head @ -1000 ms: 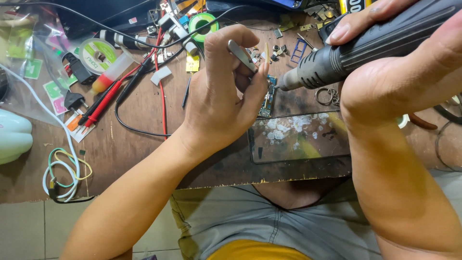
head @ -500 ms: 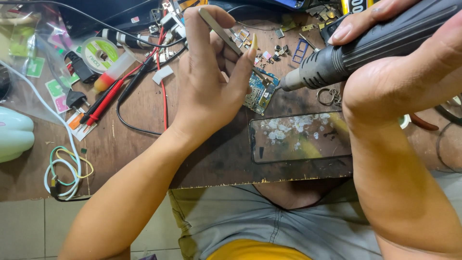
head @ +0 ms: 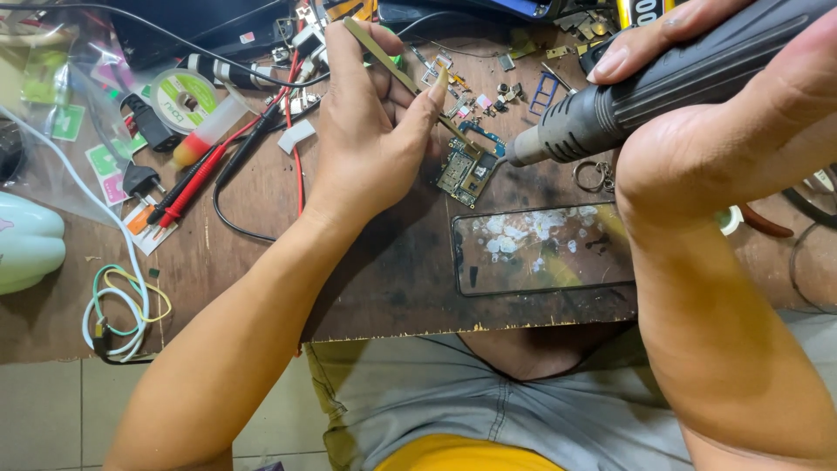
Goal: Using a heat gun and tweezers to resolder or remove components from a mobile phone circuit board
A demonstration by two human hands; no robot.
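Note:
My left hand (head: pixel 370 131) grips brass-coloured tweezers (head: pixel 410 83) whose tips reach down to a small green circuit board (head: pixel 466 173) lying on the brown wooden table (head: pixel 261 288). My right hand (head: pixel 715 122) is wrapped around a dark grey hot-air tool (head: pixel 671 83), held slanted with its metal nozzle (head: pixel 523 155) just right of the board and close above it. A phone glass panel (head: pixel 540 249) with white flecks on it lies in front of the board.
Red and black probe leads (head: pixel 209 170), a solder-wick reel (head: pixel 181 98), a small orange-tipped bottle (head: pixel 205 139), a black plug (head: pixel 139 179), coiled coloured wires (head: pixel 118 310) and clear bags (head: pixel 61 105) crowd the left. Small metal parts (head: pixel 506 87) and a blue tray frame (head: pixel 543 92) lie behind the board.
My left hand has shifted up and away from me, raising the tweezers' handle while the tips stay on the board. The hot-air tool has barely moved.

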